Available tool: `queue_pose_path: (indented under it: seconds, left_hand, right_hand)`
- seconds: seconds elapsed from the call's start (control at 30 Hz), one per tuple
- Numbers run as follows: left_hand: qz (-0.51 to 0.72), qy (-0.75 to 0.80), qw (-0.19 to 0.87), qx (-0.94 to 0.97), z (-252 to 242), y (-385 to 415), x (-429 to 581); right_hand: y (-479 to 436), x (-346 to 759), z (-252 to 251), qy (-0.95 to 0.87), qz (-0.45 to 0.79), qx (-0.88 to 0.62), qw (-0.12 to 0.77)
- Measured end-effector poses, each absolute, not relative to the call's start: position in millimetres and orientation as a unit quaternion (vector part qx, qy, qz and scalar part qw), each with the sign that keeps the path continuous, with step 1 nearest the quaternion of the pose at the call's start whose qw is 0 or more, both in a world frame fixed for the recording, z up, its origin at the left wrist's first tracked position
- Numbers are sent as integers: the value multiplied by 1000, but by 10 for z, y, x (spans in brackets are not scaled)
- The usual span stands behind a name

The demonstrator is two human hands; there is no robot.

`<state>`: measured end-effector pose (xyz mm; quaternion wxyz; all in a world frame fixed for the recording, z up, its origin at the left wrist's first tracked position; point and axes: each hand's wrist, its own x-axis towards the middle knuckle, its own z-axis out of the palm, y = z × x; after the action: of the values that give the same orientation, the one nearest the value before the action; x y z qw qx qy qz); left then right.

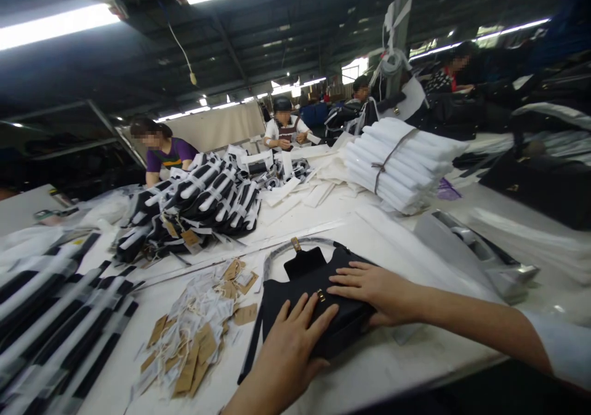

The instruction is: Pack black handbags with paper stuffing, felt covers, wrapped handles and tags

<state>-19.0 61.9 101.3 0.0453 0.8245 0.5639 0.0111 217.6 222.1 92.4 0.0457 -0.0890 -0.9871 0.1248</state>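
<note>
A black handbag (302, 278) lies on the white table in front of me, its flap tab (305, 263) folded up and away, with a gold clasp on its front. The bag's handle (272, 260) looks wrapped in clear film and arches at the far side. My left hand (295, 341) rests flat on the bag's left part with fingers spread. On the right part lies my right hand (373, 289), fingers stretched out toward the gold clasp. Neither hand grips anything. The bag's underside is hidden.
Left of the bag is a heap of brown and white hang tags (201, 347). Stacks of black-and-white wrapped pieces (198, 193) fill the left side. A tied bundle of white foam sheets (392, 162) stands behind, near a tape dispenser (480, 249). Several people work beyond.
</note>
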Motion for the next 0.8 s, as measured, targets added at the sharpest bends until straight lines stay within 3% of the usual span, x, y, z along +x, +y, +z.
queue_pose_path:
  seconds: [0.27, 0.43, 0.63, 0.8]
  left_hand:
    - [42, 516, -166, 839, 450, 706, -306]
    - [124, 468, -263, 835, 90, 626, -411]
    - [205, 449, -288, 820, -128, 589, -419]
    - [161, 472, -273, 823, -64, 664, -420]
  right_hand:
    - [2113, 2179, 529, -985, 72, -124, 98]
    - [2013, 2270, 118, -978, 67, -116, 163]
    - [1943, 2337, 168, -971, 138, -121, 156]
    - [1980, 2214, 303, -972, 105, -144, 154]
